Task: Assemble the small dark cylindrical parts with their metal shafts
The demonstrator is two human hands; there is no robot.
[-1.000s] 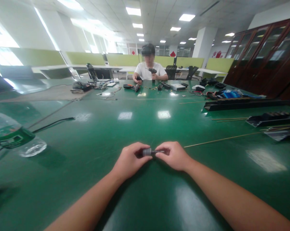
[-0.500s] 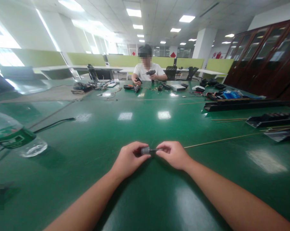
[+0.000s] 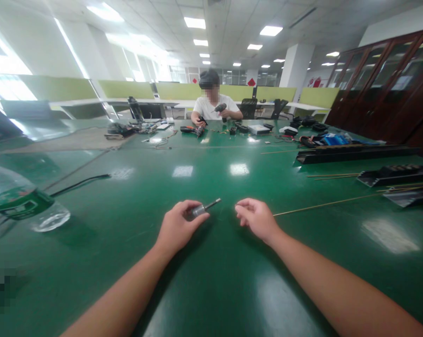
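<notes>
My left hand (image 3: 178,227) is wrapped round a small grey metal cylinder (image 3: 199,210) with a thin shaft, held above the green tabletop (image 3: 211,290). The shaft (image 3: 212,204) points up and to the right, toward my other hand, without touching it. My right hand (image 3: 255,217) hovers a short way to the right, thumb and fingers pinched together. Whatever may be between those fingertips is too small to make out. Past that hand, a thin brass-coloured rod (image 3: 313,206) lies on the table.
A clear plastic bottle (image 3: 25,199) lies tilted at the left near a black cable (image 3: 80,184). Black metal channels (image 3: 355,154) and rods are on the right. Across the table, a person (image 3: 216,106) holds a power drill (image 3: 220,108) among scattered tools and parts.
My hands have drawn apart: the right has let go of the shaft. My left hand has shifted left with the cylinder, and the shaft now tilts upward.
</notes>
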